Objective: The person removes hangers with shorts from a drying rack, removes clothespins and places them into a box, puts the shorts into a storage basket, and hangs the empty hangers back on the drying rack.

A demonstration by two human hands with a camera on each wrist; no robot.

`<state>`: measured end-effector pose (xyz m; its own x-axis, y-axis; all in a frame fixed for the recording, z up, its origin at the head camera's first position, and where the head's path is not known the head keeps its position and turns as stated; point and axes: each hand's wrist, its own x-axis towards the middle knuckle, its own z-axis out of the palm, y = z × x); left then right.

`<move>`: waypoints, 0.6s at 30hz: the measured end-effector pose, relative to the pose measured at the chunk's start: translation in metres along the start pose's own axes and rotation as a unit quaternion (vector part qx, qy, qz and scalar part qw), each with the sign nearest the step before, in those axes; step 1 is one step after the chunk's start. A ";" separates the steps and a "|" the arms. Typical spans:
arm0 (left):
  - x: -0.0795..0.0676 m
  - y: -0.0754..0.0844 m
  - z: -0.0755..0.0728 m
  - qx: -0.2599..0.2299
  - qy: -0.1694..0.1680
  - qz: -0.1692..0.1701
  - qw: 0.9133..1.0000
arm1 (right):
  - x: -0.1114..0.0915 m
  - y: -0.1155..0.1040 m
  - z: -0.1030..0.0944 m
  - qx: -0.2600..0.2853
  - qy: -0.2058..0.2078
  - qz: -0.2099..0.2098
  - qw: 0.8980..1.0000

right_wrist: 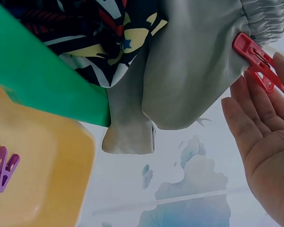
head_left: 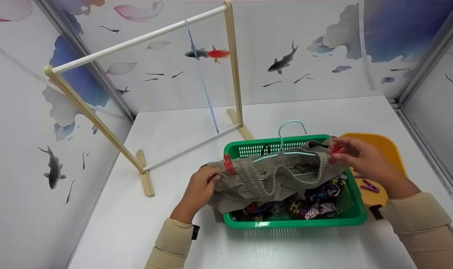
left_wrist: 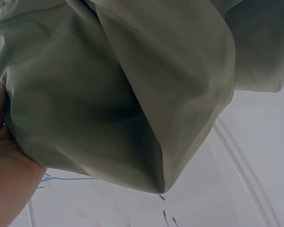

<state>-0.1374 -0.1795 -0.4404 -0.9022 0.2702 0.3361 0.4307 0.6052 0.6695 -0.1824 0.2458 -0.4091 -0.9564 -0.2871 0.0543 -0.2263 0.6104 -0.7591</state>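
Grey-green elastic-waist trousers (head_left: 245,190) are spread over a light blue hanger (head_left: 280,132), whose hook stands up above the waistband. On the left part of the waistband sits a red clothespin (head_left: 228,164). Just below that clip, my left hand (head_left: 197,186) grips the cloth; the left wrist view shows the hand (left_wrist: 12,182) at the edge of the hanging fabric. My right hand (head_left: 364,160) pinches a second red clothespin (right_wrist: 250,49) between thumb and fingers, its jaws at the cloth beside the gathered waist.
Beneath the trousers stands a green basket (head_left: 293,224) with patterned clothes (head_left: 320,205) inside. A yellow tray (head_left: 393,153) with purple clothespins (head_left: 370,186) is at its right. Back left, a wood-and-white rack (head_left: 136,41) carries a thin blue strip (head_left: 202,76) on its top bar.
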 end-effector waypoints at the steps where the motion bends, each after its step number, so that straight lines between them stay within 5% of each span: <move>1: 0.000 0.000 0.000 0.004 0.000 0.000 1.000 | -0.001 0.000 0.000 0.004 0.003 -0.002 1.000; 18: -0.005 -0.004 0.005 0.056 0.000 -0.019 0.998 | -0.011 0.002 0.004 0.023 0.014 -0.006 1.000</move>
<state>-0.1345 -0.1801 -0.4483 -0.9177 0.2450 0.3128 0.3913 0.6946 0.6037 -0.1715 0.2477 -0.4140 -0.9588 -0.2721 0.0812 -0.2293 0.5732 -0.7867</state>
